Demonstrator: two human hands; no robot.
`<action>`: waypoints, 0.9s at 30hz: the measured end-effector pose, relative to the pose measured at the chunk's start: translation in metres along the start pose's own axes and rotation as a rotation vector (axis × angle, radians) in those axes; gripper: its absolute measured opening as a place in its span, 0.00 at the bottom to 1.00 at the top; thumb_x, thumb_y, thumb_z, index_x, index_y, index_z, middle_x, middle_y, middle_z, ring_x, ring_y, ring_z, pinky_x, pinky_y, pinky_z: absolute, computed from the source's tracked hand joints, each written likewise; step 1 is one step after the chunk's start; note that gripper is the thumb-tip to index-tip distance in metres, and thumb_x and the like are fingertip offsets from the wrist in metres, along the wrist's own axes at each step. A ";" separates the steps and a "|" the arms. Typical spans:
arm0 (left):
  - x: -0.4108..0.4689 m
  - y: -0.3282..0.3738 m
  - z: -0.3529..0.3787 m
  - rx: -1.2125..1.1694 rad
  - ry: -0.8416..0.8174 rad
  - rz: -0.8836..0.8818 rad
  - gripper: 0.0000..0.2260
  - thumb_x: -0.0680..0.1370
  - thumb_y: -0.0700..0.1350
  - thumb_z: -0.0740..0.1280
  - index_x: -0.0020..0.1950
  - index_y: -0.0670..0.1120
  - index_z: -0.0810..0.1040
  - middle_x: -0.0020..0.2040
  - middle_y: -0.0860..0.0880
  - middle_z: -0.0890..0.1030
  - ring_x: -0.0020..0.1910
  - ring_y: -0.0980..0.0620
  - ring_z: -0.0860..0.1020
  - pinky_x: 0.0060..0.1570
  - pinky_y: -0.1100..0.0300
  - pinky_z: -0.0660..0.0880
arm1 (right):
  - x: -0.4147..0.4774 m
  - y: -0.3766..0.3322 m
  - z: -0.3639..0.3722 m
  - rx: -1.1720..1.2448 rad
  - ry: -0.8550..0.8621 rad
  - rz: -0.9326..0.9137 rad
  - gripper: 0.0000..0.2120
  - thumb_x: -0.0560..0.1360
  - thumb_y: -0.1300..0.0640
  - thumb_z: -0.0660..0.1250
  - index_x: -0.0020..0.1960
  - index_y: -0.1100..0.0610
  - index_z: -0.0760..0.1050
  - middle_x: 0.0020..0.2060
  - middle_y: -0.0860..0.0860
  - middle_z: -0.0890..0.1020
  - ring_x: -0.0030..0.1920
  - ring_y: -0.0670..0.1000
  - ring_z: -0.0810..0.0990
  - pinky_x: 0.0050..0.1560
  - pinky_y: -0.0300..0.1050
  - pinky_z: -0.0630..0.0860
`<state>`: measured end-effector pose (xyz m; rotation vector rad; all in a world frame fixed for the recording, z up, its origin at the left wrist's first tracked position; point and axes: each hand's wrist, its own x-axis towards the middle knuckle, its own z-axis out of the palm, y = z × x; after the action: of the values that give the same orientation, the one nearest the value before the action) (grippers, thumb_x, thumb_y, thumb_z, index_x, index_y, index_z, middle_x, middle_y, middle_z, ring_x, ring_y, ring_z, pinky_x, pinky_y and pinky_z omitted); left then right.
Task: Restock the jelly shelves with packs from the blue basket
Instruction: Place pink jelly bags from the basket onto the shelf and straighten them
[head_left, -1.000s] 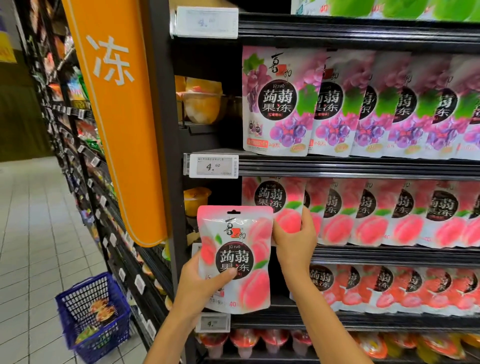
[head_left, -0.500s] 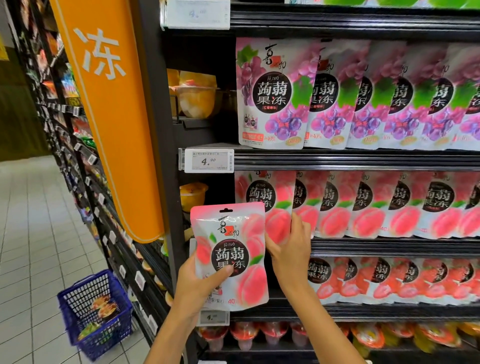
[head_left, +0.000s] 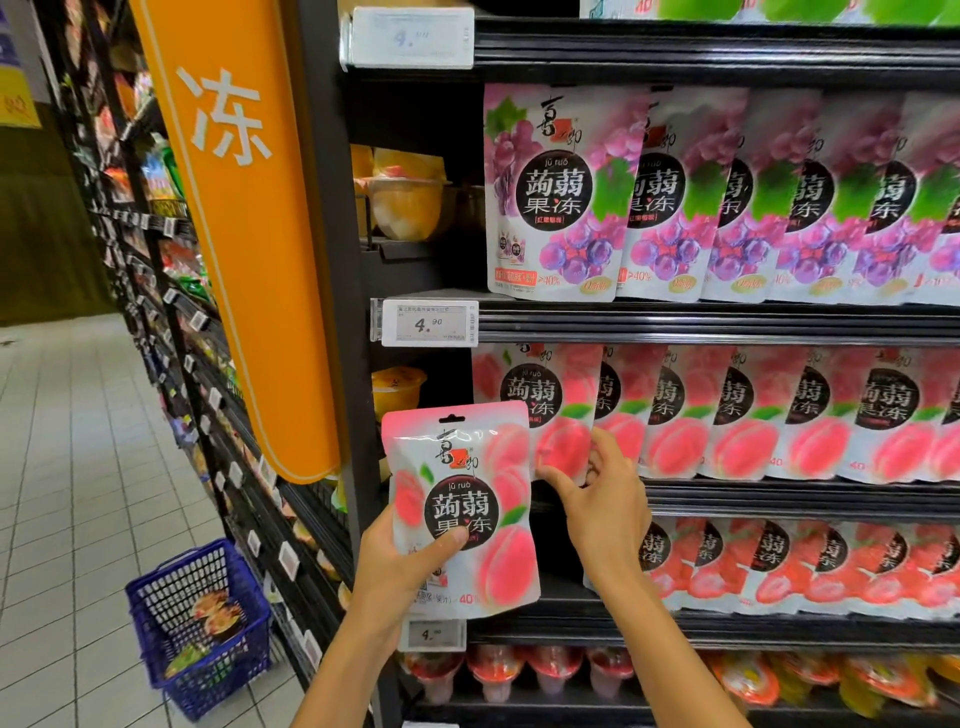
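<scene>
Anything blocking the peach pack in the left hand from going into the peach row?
Only the right hand, which grips the front pack of the peach row, just right of the held pack. Nothing else visible.

The peach packs stand overlapped along their shelf, closing its whole front to the right. The one opening is the dark gap at the row's left end, between the front peach pack and the black upright, and a yellow cup partly fills it. The held pack, gripped in the left hand, hangs before that gap. The right hand pinches the front peach pack's lower edge. The orange sign juts into the aisle above the blue basket.
</scene>
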<state>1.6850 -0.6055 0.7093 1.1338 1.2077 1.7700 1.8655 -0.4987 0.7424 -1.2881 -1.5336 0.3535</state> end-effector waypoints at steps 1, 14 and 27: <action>0.001 0.000 0.000 0.002 -0.001 0.000 0.25 0.61 0.52 0.80 0.57 0.53 0.81 0.52 0.46 0.86 0.50 0.48 0.84 0.41 0.59 0.81 | 0.000 0.000 0.003 -0.020 0.021 -0.007 0.28 0.68 0.41 0.75 0.66 0.44 0.72 0.47 0.51 0.81 0.44 0.50 0.76 0.40 0.46 0.73; 0.008 0.007 0.001 -0.006 0.045 0.020 0.25 0.62 0.50 0.80 0.57 0.48 0.80 0.51 0.45 0.86 0.50 0.46 0.84 0.43 0.57 0.82 | -0.005 0.006 0.011 -0.088 0.219 -0.155 0.24 0.64 0.42 0.77 0.57 0.49 0.80 0.42 0.45 0.77 0.45 0.49 0.75 0.29 0.39 0.63; 0.006 0.009 0.007 0.001 0.009 0.011 0.24 0.61 0.54 0.80 0.55 0.52 0.82 0.52 0.46 0.85 0.52 0.47 0.84 0.46 0.55 0.81 | -0.004 0.023 0.003 0.042 0.204 -0.032 0.09 0.73 0.49 0.73 0.52 0.48 0.81 0.37 0.42 0.76 0.47 0.48 0.74 0.32 0.35 0.63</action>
<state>1.6881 -0.6008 0.7211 1.1360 1.2096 1.7846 1.8747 -0.4924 0.7220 -1.2265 -1.3659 0.2248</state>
